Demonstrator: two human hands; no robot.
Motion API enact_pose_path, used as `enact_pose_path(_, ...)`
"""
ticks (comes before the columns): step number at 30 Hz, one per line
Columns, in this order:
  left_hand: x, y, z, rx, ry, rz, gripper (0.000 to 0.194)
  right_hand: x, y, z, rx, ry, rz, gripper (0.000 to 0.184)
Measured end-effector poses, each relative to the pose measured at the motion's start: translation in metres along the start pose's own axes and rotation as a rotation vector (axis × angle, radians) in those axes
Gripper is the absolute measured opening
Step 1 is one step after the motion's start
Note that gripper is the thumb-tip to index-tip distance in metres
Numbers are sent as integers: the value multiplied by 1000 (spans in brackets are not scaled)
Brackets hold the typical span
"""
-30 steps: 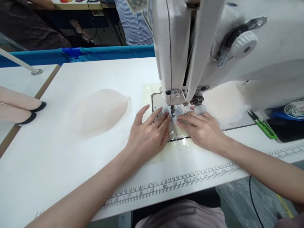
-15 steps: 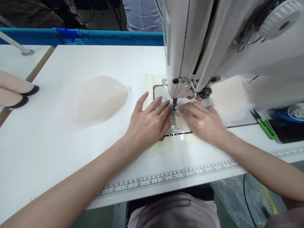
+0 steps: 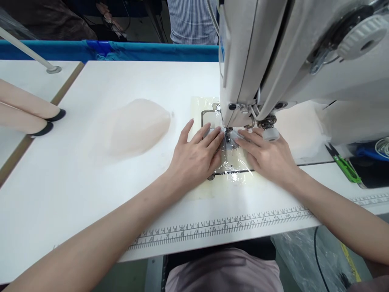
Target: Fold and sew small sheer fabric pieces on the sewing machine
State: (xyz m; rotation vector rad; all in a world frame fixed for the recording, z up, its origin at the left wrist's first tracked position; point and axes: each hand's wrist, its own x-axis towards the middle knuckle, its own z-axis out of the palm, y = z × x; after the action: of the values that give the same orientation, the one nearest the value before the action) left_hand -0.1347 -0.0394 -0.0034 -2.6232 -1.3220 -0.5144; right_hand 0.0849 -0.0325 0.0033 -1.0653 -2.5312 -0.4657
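Both of my hands lie flat on the bed of a white sewing machine (image 3: 291, 52). My left hand (image 3: 196, 158) has its fingers stretched out, the tips pressing a small clear piece (image 3: 212, 132) just left of the presser foot (image 3: 227, 136). My right hand (image 3: 267, 156) is spread the same way, its fingertips touching the piece from the right of the needle. A shiny metal needle plate (image 3: 232, 164) covered with clear film shows between the two hands.
A pale pink foam cup (image 3: 138, 126) lies on the white table (image 3: 91, 190) to the left. More pale fabric (image 3: 296, 129) sits behind the machine arm. Green thread snips (image 3: 345, 164) lie at the right. A printed ruler (image 3: 227, 225) runs along the table's front edge. Someone in a striped shirt (image 3: 191, 20) stands beyond.
My fingers have slid a little further toward the presser foot. The view has shifted slightly; the hands stay flat on the machine bed.
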Motion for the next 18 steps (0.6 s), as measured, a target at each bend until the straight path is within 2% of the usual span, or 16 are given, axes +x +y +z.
enact_pose_path(5,-1,-1,-1,8,30,10,41,0,1,2,44,-39,35,34)
enact_pose_path(8,-1,0,-5,-13,73,22,38,2,0,-1,237,-43,122,35)
enact_pose_path(9,-1,0,-6,-33,95,25,38,2,-1,-5,385,-35,167,32)
enact_pose_path(11,0,1,-9,-127,126,47,39,4,-2,-14,823,-90,249,21)
enact_pose_path(13,0,0,-13,-322,116,107,29,4,-3,-24,1318,-236,317,6)
enact_pose_path(15,-1,-2,-20,-620,44,138,13,5,-4,-32,1634,-316,405,13)
enact_pose_path(18,-2,-8,-36,-1051,-99,-30,11,5,-4,-35,1806,-338,538,40)
